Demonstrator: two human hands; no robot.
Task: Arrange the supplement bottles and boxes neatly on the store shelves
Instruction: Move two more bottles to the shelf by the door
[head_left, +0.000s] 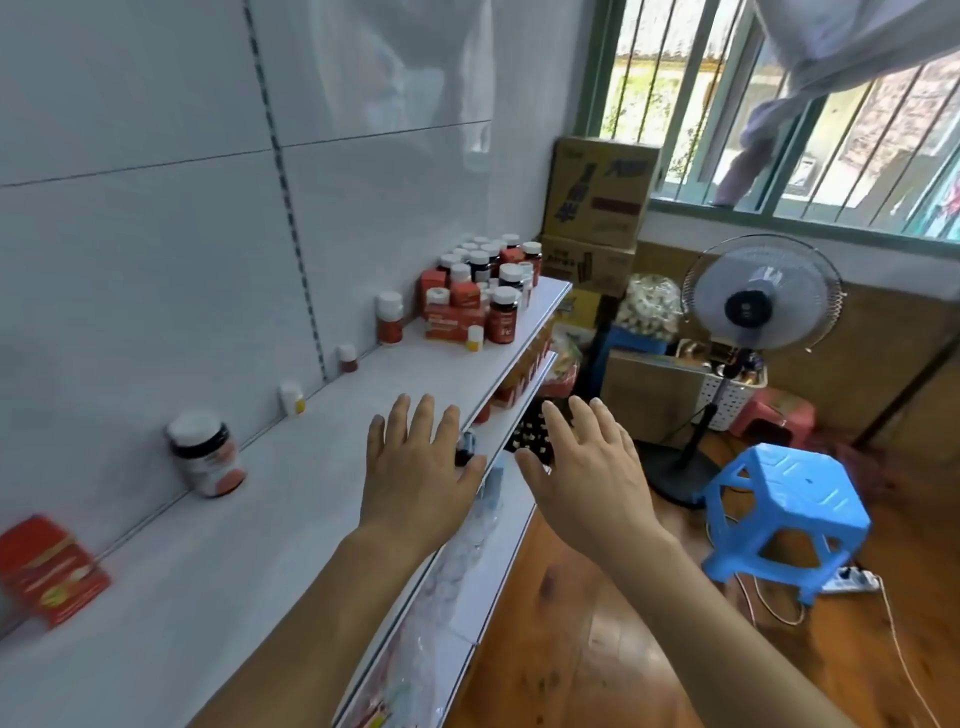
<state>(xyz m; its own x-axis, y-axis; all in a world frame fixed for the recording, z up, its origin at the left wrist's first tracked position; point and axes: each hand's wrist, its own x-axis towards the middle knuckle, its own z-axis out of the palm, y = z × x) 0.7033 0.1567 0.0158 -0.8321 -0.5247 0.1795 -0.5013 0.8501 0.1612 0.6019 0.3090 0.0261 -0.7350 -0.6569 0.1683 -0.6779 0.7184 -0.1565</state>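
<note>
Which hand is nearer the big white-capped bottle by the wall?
Left. The left hand is over the shelf's front edge, to the right of the bottle; the right hand is farther right, past the shelf.

Lower left of my frame, the red box (49, 569) is blurred; I can't read its label.

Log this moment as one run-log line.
left hand: open, above white top shelf | right hand: open, past shelf edge | cluster of red-and-white supplement bottles and boxes: far end, untouched
</note>
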